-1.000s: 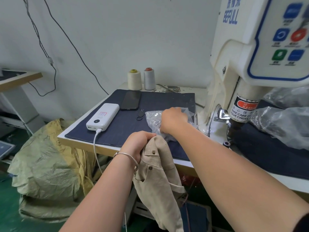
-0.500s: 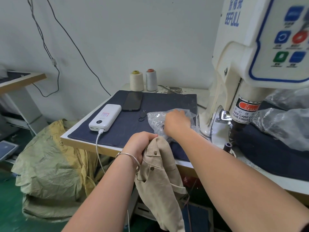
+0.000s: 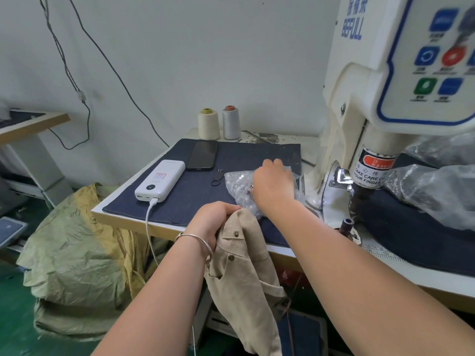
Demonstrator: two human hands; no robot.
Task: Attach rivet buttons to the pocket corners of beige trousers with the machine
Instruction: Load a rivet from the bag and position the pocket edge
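Note:
Beige trousers hang over the table's front edge, with two brass rivets showing near the pocket. My left hand grips their bunched top. My right hand reaches forward into a clear plastic bag of rivet buttons lying on the dark blue mat; its fingertips are hidden in the bag. The white rivet machine stands to the right. Its punch head hangs above a small lower post.
A white power bank with a cable, a black phone and a small black ring lie on the mat. Two thread spools stand at the back. Crumpled plastic bags lie right of the machine. A woven sack sits on the floor, left.
My right hand has shifted slightly deeper over the bag of rivets. My left hand keeps the same hold on the trousers.

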